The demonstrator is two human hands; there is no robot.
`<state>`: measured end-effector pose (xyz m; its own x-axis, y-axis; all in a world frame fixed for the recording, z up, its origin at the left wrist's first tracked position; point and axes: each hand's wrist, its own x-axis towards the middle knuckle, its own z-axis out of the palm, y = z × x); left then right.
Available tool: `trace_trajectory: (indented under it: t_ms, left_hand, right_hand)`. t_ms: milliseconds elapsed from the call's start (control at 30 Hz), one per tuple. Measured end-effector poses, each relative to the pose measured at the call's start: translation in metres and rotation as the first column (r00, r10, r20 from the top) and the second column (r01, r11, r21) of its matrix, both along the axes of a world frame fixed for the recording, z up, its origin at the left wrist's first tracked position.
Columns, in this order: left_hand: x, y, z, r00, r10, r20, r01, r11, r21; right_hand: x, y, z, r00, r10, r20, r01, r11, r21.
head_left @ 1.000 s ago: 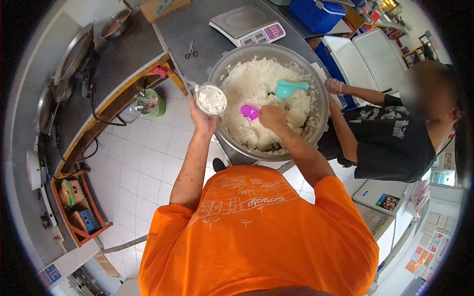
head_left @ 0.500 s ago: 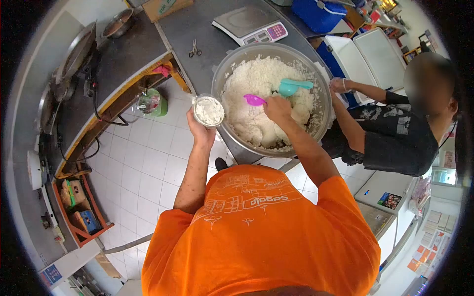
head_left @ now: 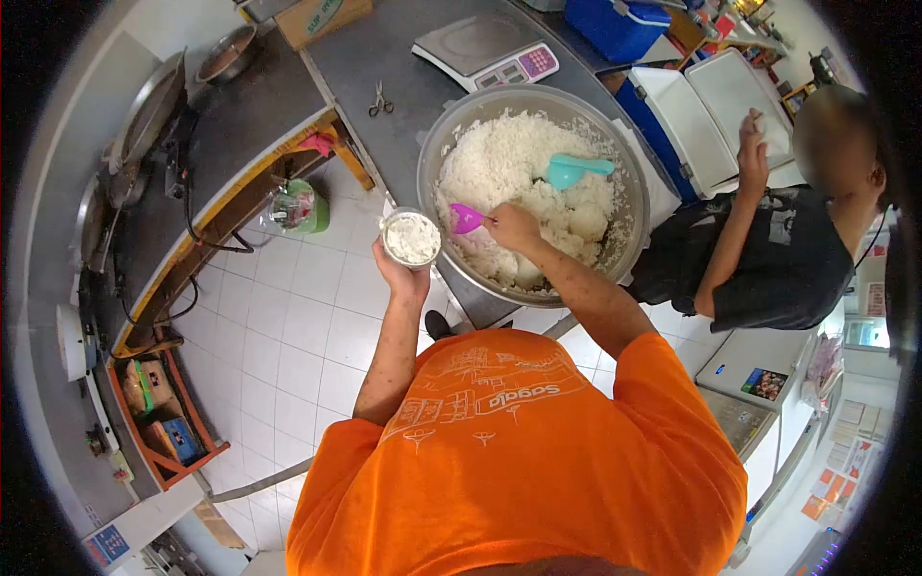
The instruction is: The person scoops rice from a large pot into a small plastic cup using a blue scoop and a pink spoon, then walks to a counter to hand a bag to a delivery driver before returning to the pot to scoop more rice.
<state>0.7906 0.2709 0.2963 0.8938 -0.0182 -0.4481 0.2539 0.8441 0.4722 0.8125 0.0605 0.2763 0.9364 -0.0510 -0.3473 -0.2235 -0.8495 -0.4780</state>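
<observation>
A clear round cup (head_left: 412, 238) filled with white rice is held in my left hand (head_left: 403, 273), left of the big metal bowl (head_left: 429, 154). My right hand (head_left: 516, 228) grips the handle of a pink scoop (head_left: 467, 218) over the bowl's left side. Loose white rice (head_left: 509, 149) fills much of the bowl, with clumps near my right hand. A turquoise scoop (head_left: 567, 172) rests on the rice at the right. The pink scoop's bowl points toward the cup, a short distance from it.
Behind the bowl is a scale (head_left: 490, 60), with scissors (head_left: 381, 99) to its left. A co-worker (head_left: 768, 250) stands at the right beside an open cooler (head_left: 672, 120), one hand raised. A green bin (head_left: 315, 209) stands on the floor at left.
My right hand has moved left with the pink scoop, closer to the cup. My left hand and cup have shifted slightly right and down. The co-worker's hand has risen away from the bowl.
</observation>
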Motion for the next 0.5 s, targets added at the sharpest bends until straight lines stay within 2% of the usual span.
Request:
trace_trajectory:
  t_ms: [33,167,233,267,333,367,433,467,500]
  left_hand:
    - [0.002,-0.001,-0.001,1.000,0.008,0.002,-0.008,1.000,0.001]
    - [0.003,-0.001,0.003,0.999,-0.007,0.034,0.006,0.999,0.038]
    - [0.004,-0.002,0.007,1.000,0.007,0.023,-0.007,1.000,0.017]
    - [0.004,-0.003,0.010,1.000,0.004,0.028,-0.004,1.000,0.016]
    - [0.003,-0.004,0.017,1.000,0.003,-0.007,-0.003,0.999,0.037]
    - [0.002,-0.005,0.020,1.000,0.004,-0.003,-0.004,0.999,0.036]
    - [0.001,-0.008,0.025,0.998,-0.036,0.048,0.033,0.998,0.058]
    - [0.001,-0.013,0.032,0.998,-0.032,0.052,0.029,0.998,0.058]
    - [0.000,-0.021,0.042,0.997,-0.046,0.054,0.040,0.995,0.091]
  right_hand:
    - [-0.001,0.006,0.010,0.996,0.029,0.080,-0.025,0.999,-0.048]
    - [-0.003,0.016,0.016,0.977,0.063,0.206,-0.026,0.984,-0.174]
    - [0.000,-0.003,-0.010,0.996,0.000,0.092,0.001,1.000,-0.015]
    - [-0.002,-0.011,-0.013,0.995,-0.003,0.097,0.005,1.000,-0.016]
    - [-0.005,-0.028,-0.017,0.995,0.032,-0.091,-0.002,0.952,0.305]
    - [-0.009,-0.032,-0.012,0.996,0.032,-0.087,-0.004,0.953,0.304]
    - [-0.023,-0.035,0.011,0.988,-0.107,-0.111,0.150,0.836,0.529]
    - [-0.027,-0.039,0.017,0.989,-0.103,-0.107,0.144,0.836,0.529]
    - [-0.029,-0.043,0.024,0.986,-0.155,0.064,0.104,0.865,0.491]
